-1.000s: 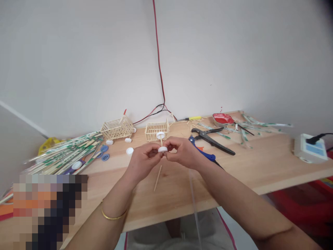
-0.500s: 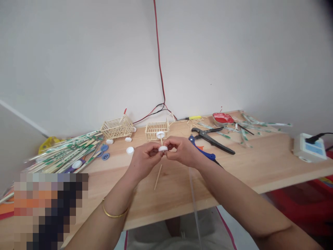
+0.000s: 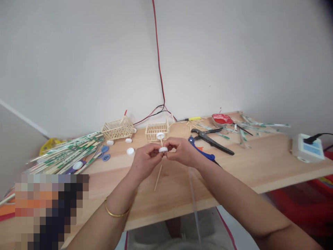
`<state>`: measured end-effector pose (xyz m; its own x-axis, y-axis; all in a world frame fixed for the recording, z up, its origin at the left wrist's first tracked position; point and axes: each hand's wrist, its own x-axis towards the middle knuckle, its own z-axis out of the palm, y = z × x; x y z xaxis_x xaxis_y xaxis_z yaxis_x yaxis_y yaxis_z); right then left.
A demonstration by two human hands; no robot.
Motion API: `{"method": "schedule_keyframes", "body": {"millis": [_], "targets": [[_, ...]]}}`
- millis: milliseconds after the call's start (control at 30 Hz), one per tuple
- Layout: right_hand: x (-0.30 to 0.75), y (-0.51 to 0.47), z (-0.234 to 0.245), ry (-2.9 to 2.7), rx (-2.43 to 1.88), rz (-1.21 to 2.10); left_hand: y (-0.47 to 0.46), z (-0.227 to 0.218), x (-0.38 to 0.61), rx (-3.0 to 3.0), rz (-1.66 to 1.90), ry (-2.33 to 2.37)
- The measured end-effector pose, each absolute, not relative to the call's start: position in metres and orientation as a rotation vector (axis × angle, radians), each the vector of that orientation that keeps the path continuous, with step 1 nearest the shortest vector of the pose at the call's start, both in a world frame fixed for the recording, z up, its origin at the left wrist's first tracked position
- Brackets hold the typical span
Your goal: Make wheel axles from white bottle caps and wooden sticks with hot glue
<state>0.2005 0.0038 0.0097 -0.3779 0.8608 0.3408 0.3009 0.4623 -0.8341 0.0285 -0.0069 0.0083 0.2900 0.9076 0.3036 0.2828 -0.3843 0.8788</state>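
Note:
Between my hands is a white bottle cap [image 3: 163,149] at the near end of a short wooden stick [image 3: 161,142]. A second white cap [image 3: 160,136] is at the stick's far end. My left hand [image 3: 147,158] pinches the near cap from the left, and my right hand [image 3: 179,150] pinches it from the right. Behind them stands a small stick-built cart frame [image 3: 156,131]. A loose wooden stick [image 3: 158,178] lies on the table just below my hands. Another white cap [image 3: 130,151] rests left of my left hand.
A stick cart with white cap wheels [image 3: 118,129] stands back left, near blue caps [image 3: 105,152] and wrapped chopsticks [image 3: 67,151]. Right of my hands lie a blue glue gun [image 3: 201,150], black cutters [image 3: 212,140] and a red-filled dish [image 3: 221,119]. A white power box [image 3: 308,147] sits far right.
Both hands keep their hold on the near cap, almost unmoved. The view has shifted very slightly.

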Motion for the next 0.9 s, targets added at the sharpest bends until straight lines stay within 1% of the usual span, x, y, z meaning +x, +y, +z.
{"method": "schedule_keyframes", "body": {"millis": [300,500,733,900], "targets": [[0.2015,0.0085,0.0043,-1.922,-0.981,0.874,-0.0047,0.0040,0.0281,1.909,1.110,1.104],[0.2038,0.0106,0.0064,-1.858,-1.022,0.916,-0.0039,0.0120,0.0217,1.972,0.981,0.944],[0.2038,0.0108,0.0049,-1.827,-0.970,0.995,-0.0051,0.0082,0.0271,1.787,1.121,1.092],[0.2051,0.0102,0.0090,-1.741,-0.857,1.167,-0.0016,0.0069,0.0225,1.987,1.164,1.140]]}}
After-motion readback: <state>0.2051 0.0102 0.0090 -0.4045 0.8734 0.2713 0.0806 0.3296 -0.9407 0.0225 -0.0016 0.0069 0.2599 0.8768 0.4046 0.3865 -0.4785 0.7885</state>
